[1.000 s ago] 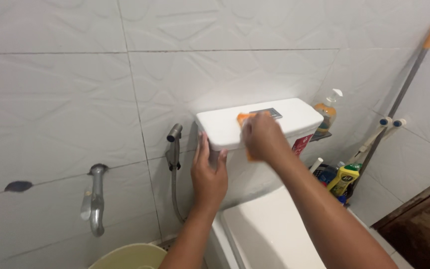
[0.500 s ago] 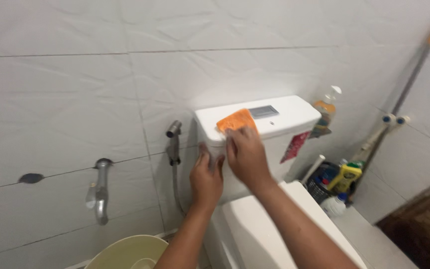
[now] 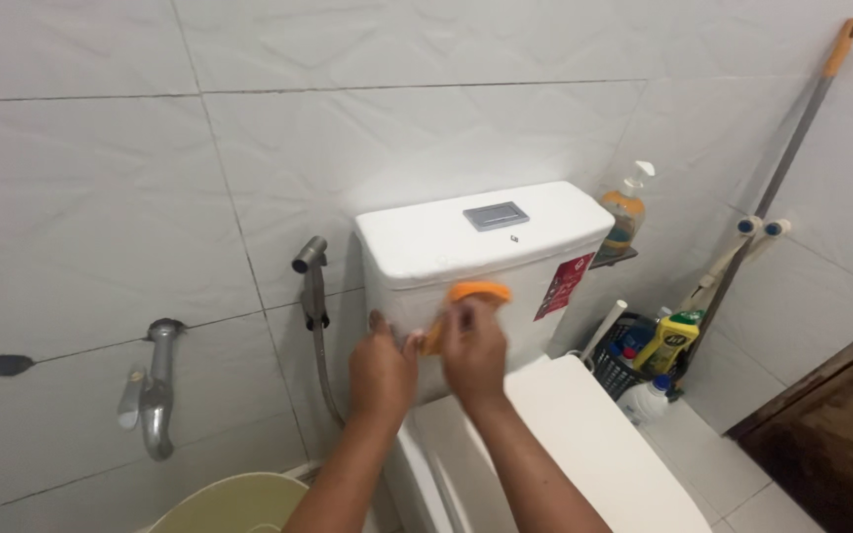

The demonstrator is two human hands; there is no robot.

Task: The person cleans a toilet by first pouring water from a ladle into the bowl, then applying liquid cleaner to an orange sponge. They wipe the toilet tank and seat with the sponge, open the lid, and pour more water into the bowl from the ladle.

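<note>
1. Head view: white tiled wall (image 3: 426,128), white cistern (image 3: 476,247) (glossy).
2. Right hand (image 3: 474,350) grips orange cloth (image 3: 471,296) against the cistern front.
3. Left hand (image 3: 382,370) rests open-palmed on the cistern's left corner.

Bright, even light; glare on wall tiles (image 3: 426,148); slight motion blur.

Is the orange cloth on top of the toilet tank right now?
No, the orange cloth is pressed against the front face of the toilet tank by the right hand, below the lid.
</note>
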